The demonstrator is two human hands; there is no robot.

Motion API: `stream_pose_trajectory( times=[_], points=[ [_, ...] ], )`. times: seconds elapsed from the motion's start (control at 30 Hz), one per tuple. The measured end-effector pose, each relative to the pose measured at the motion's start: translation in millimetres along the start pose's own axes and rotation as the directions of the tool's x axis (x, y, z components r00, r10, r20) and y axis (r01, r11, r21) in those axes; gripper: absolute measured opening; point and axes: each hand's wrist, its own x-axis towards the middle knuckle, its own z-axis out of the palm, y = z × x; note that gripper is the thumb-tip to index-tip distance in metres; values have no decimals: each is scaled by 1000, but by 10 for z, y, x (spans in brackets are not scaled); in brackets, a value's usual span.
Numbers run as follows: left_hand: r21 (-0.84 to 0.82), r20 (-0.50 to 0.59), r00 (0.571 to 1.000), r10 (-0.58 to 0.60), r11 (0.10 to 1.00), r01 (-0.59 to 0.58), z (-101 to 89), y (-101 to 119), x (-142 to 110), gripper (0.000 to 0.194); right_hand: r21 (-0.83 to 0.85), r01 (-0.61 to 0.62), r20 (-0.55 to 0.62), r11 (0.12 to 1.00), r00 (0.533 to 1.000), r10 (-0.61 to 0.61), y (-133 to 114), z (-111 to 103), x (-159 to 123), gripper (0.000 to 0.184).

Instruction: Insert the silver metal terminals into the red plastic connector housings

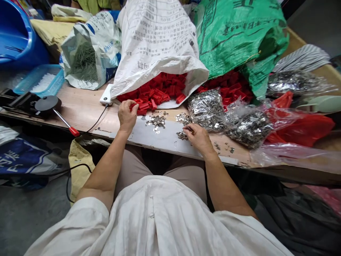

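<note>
My left hand (pixel 128 114) is at the mouth of a white woven sack (pixel 162 39), its fingers closed on a red plastic piece at the edge of the heap of red plastic pieces (pixel 156 94). Over a small pile of shiny metal pieces (pixel 182 135) near the table's front edge, my right hand (pixel 198 139) has thumb and fingertips pinched together. What sits in that pinch is too small to make out. Between the two hands lies another loose pile of small metal pieces (pixel 156 121) on a grey sheet (pixel 144 133).
Clear bags of metal pieces (pixel 206 108) and a red plastic bag (pixel 301 124) lie to the right. A green sack (pixel 239 32) stands behind them. Leftward are a hand press with a red-tipped lever (pixel 64 121), a blue basket (pixel 59 80) and a white power strip (pixel 106 95) with its cable.
</note>
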Motion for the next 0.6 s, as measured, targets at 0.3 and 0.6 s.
stream_pose_trajectory(
  times=[0.3,0.6],
  points=[
    [-454,354,911,-213,812,366,-283,154,-858,26,-240,7,181,971,983,37,-43,49,83,18],
    [-546,497,844,-200,684,483,-281,263,-1271,43,-235,49,258,971,966,14,-49,57,232,18]
  ],
)
